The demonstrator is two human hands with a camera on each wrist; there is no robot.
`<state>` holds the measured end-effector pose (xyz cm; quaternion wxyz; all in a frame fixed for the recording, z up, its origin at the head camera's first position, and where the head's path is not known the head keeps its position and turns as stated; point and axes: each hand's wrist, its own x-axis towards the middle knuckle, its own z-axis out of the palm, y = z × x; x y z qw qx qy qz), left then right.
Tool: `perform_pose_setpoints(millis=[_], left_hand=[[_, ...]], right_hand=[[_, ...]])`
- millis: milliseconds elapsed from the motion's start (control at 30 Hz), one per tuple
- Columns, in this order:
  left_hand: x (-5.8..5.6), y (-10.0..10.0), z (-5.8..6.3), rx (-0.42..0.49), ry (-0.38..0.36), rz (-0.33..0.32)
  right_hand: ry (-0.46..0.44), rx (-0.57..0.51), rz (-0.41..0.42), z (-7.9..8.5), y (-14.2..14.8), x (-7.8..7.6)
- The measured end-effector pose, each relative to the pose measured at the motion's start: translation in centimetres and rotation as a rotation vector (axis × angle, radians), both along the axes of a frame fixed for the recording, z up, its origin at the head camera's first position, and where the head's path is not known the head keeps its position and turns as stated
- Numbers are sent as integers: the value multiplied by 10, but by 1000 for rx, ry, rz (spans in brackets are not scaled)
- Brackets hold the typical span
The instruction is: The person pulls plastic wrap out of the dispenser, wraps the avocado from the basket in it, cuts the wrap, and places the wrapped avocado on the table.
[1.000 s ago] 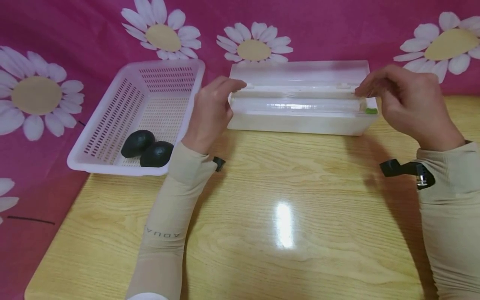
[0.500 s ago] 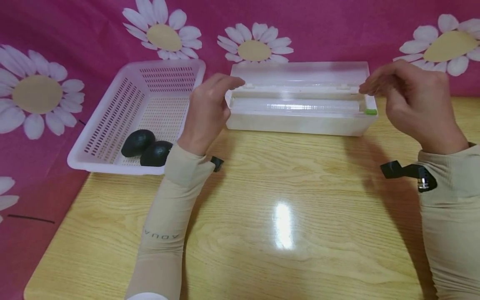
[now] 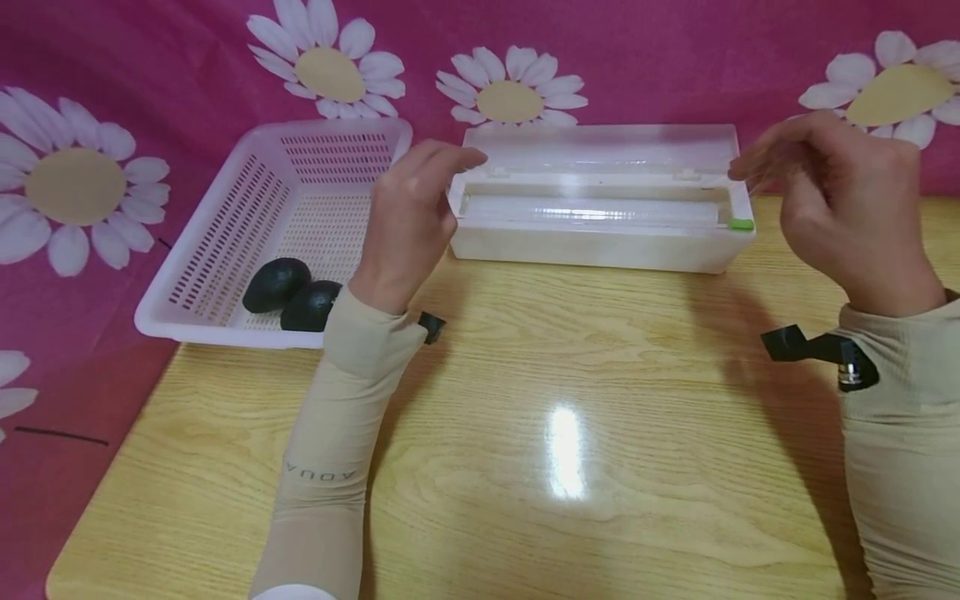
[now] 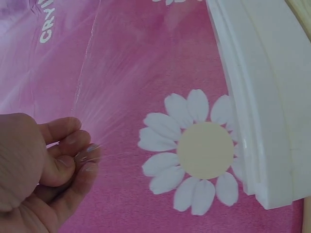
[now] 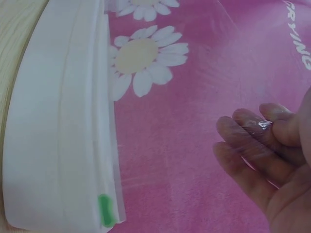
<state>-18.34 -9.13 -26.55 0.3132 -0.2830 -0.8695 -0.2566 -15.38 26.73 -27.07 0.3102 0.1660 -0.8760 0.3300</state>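
A long white cling film dispenser (image 3: 588,248) stands at the back of the table with its lid raised and a roll (image 3: 600,210) inside. A green slider (image 3: 742,224) sits on its right end. Clear cling film (image 4: 104,92) stretches from the box to both hands, creased near the fingers. My left hand (image 3: 405,221) pinches one corner of the film between thumb and fingers, above the box's left end. Beyond the right end, my right hand (image 3: 851,212) pinches the other corner, thumb against fingers in the right wrist view. The film is barely visible in the head view.
A white perforated basket (image 3: 202,242) stands left of the dispenser, partly behind the left arm. Two dark avocado-like fruits (image 3: 276,285) lie in it. Behind rises a magenta cloth (image 3: 645,58) with daisies. Wooden tabletop (image 3: 637,358) extends in front of the box.
Both hands have moved slightly apart and up, the left toward the left and the right toward the right. The dispenser stays nearly in place, and the basket has not moved.
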Motion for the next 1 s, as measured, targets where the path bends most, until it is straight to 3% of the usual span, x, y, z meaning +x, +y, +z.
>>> perform_pose_setpoints(millis=[167,567,800,1000], left_hand=[[5,-1,6,13,32,4],[17,-4,17,35,121,-6],[23,-5,23,64,162,4],[29,-5,29,84,197,5]], right_hand=[[-3,-38,-30,6,-4,6],[50,-146,38,18,-8,17],[63,-128,-35,22,-6,24],[72,-184,-37,25,-7,30]])
